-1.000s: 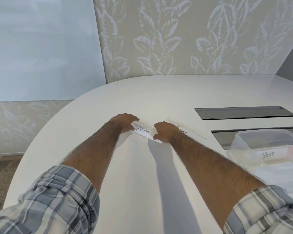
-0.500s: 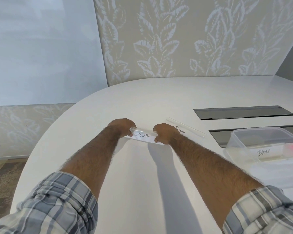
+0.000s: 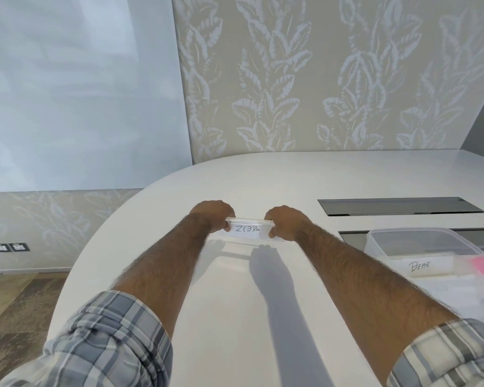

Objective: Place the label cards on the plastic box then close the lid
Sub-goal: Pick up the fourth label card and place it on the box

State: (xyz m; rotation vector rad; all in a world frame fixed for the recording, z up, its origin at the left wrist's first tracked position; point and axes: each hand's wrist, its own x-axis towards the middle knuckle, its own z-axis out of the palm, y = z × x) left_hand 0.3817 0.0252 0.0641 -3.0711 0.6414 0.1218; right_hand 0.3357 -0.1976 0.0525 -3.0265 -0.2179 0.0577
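While the left hand [image 3: 215, 216] and right hand [image 3: 284, 223] are pinching the ends of the ZEBRA label card [image 3: 248, 229] between them, it is looking light, thin and bendable; the plastic box [image 3: 397, 241] is waiting right of them.

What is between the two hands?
In the head view, the ZEBRA card in its clear holder spans between the left hand and right hand.
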